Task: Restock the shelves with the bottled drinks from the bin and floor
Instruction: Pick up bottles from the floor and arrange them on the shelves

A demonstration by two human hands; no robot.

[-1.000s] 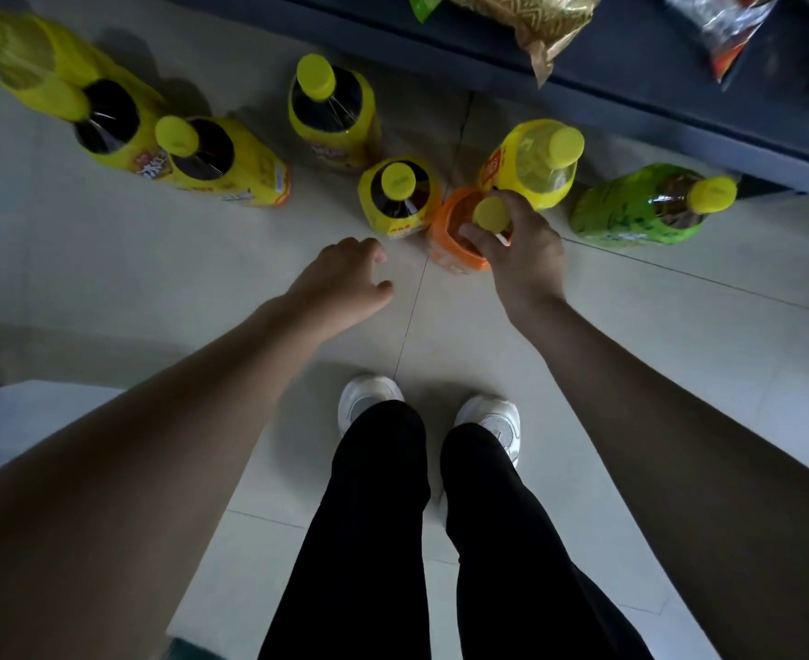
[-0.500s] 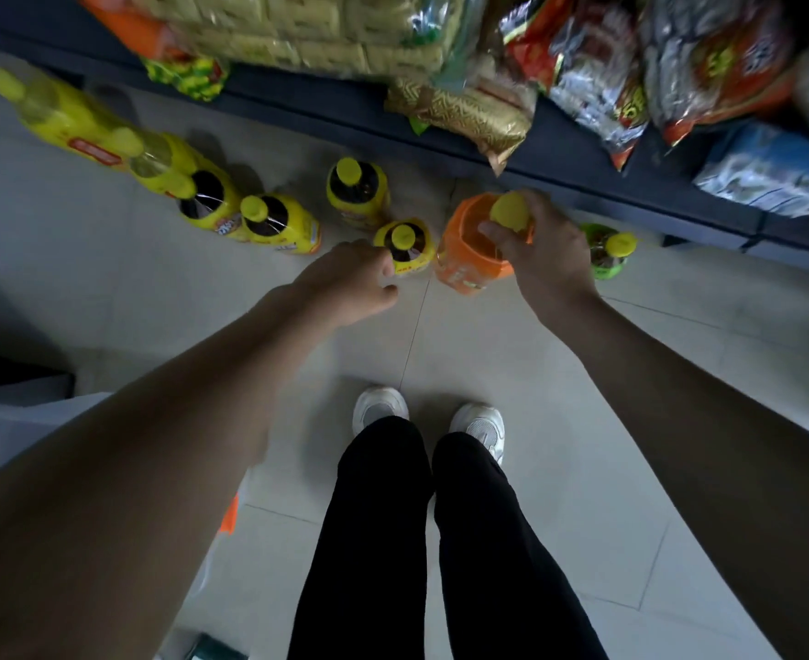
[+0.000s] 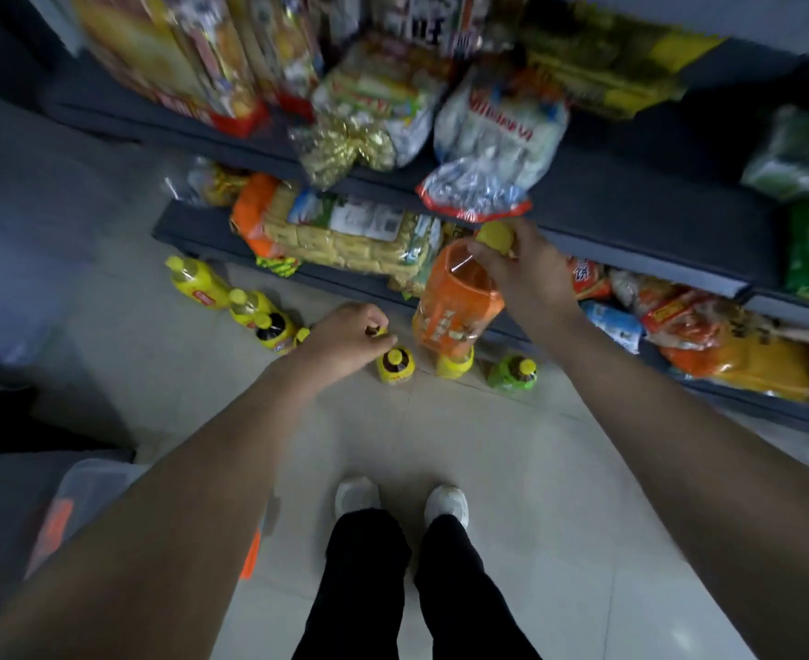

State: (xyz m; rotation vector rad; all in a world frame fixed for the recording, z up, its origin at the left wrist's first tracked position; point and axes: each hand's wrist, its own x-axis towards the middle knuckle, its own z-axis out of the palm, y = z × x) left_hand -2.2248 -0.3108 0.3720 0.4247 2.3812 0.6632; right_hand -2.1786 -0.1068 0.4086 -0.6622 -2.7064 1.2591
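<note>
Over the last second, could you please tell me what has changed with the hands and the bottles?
The right hand, gripping the orange bottle at its yellow cap, has lifted it off the floor toward the lower shelf. The left hand stays curled above the floor; whether it holds anything is unclear. The green bottle and the other yellow-capped bottles remain standing there.

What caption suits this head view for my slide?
Right hand holds orange bottle by its cap before snack shelves; left hand hangs above floor bottles.
</note>
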